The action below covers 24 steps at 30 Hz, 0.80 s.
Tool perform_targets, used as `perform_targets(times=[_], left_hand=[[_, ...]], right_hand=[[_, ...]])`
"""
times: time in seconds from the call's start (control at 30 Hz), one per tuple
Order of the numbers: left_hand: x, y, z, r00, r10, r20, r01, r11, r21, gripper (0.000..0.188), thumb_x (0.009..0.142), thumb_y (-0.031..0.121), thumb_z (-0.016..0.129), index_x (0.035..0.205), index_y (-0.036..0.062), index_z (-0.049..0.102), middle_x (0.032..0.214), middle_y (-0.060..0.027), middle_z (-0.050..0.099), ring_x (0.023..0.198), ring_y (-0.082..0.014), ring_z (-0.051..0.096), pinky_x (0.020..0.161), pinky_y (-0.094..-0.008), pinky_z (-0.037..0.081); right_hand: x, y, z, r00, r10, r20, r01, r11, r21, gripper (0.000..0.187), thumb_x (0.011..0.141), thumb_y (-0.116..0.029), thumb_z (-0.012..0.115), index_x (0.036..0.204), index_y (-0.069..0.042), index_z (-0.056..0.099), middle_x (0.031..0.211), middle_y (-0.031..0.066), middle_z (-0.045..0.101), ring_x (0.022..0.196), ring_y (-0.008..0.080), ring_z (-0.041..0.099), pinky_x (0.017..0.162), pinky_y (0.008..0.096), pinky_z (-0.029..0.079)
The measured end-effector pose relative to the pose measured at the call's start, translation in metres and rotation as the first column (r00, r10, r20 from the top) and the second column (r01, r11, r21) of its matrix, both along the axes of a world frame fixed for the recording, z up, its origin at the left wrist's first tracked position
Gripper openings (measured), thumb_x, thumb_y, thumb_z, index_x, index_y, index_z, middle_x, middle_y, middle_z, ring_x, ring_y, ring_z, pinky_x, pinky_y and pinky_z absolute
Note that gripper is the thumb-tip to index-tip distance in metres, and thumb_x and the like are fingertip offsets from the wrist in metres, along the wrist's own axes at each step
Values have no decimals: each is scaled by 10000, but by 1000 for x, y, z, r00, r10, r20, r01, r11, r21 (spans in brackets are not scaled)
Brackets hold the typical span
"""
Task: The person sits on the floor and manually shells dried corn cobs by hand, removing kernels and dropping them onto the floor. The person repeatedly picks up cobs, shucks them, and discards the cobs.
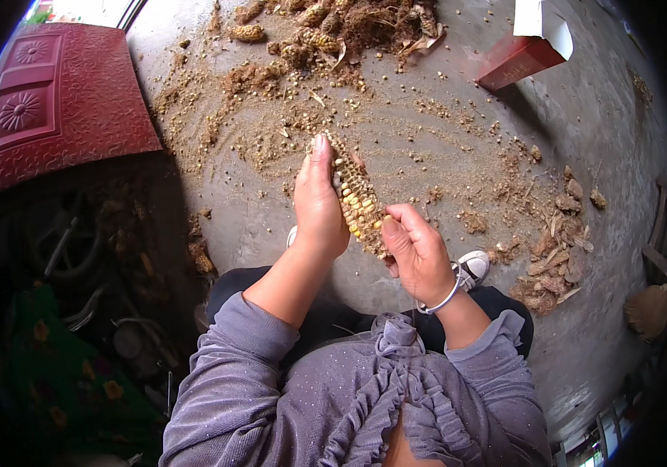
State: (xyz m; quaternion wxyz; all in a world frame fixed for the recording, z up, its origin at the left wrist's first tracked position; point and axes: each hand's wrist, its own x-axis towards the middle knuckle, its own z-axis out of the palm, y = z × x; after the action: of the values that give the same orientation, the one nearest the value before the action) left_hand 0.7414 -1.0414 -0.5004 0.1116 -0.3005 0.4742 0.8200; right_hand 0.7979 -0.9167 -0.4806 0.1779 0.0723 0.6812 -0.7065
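Observation:
A partly shelled corn cob (359, 204) slants between my two hands above the floor. Yellow kernels remain along its lower and middle part, while bare pale sockets show toward its upper end. My left hand (319, 198) grips the cob from the left side, thumb lying along it near the upper end. At the lower right, my right hand (417, 247) is closed against the cob, thumb and bent forefinger pressing at the kernels. The undersides of the fingers are hidden.
A heap of corn cobs and husk debris (333, 31) lies at the far side. Loose kernels and chaff cover the concrete floor (427, 140). A red open box (522, 58) stands far right, a pile of spent cobs (555, 265) nearer right. A red metal door panel (61, 101) is at left.

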Motion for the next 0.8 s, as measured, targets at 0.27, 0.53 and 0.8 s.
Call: perform_targets(times=[0.27, 0.53, 0.8], left_hand=[[7, 12, -12, 999, 36, -26, -38, 993, -115, 329, 863, 372, 385, 835, 61, 490, 676, -55, 539, 551, -137, 512, 487, -248, 428], [1, 17, -9, 993, 41, -107, -62, 979, -196, 266, 862, 324, 404, 833, 68, 469, 700, -59, 535, 576, -139, 510, 518, -260, 430], [0, 22, -5, 994, 51, -97, -58, 995, -79, 251, 866, 315, 398, 862, 69, 452, 713, -65, 544, 595, -147, 520, 533, -267, 437]], right_hand=[[4, 7, -15, 994, -60, 87, 63, 997, -33, 181, 865, -166, 440, 816, -3, 499, 508, 49, 429, 438, 85, 440, 408, 248, 336], [-2, 5, -9, 955, -73, 288, 117, 984, -137, 255, 886, -218, 396, 833, 10, 499, 526, -10, 416, 442, 63, 391, 402, 224, 323], [-6, 10, -17, 997, -57, 53, 60, 997, -53, 345, 888, -280, 389, 776, 30, 489, 568, -3, 384, 555, 76, 344, 496, 240, 330]])
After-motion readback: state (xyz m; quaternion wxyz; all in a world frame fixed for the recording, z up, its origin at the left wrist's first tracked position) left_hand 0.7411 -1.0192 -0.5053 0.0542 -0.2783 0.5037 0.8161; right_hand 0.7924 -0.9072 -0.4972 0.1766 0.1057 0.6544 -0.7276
